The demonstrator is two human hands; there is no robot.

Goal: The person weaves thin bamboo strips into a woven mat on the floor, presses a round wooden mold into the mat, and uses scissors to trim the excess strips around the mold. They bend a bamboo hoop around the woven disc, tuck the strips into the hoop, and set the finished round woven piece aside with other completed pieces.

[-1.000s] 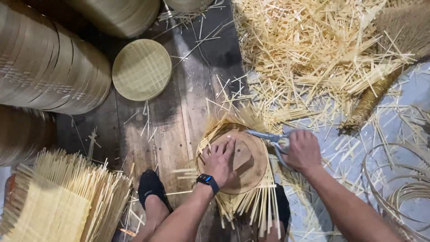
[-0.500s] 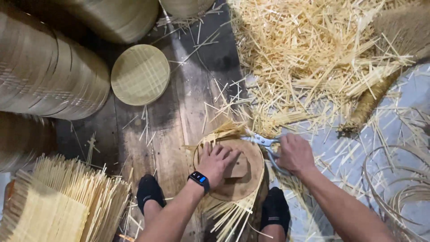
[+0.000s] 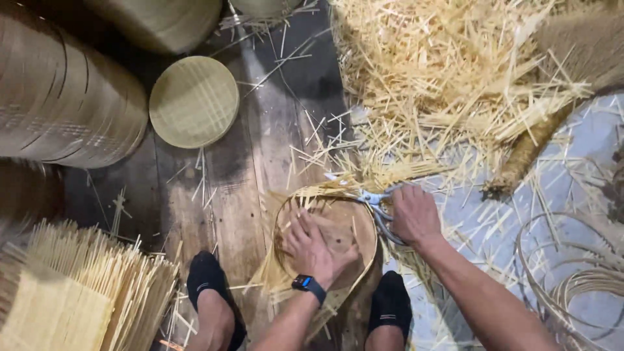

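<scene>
Shears [image 3: 377,207] shifted, blades half-hidden

Our left hand [image 3: 316,245] lies flat, palm down, fingers spread, a dark watch on its wrist. Just beside it, our right hand [image 3: 414,213] is curled closed, forearm bare, running back toward us.

My arms are bare from the elbows down, with no sleeves showing and no gloves on either my left hand [image 3: 313,245] or my right hand [image 3: 413,212]. On my left wrist I wear a dark watch [image 3: 307,285] with a black strap and a small square face that shows a bit of blue. Both my feet are in black ankle socks [image 3: 207,279], the right one with a small pale mark near the cuff, and above them my shins are uncovered.
</scene>
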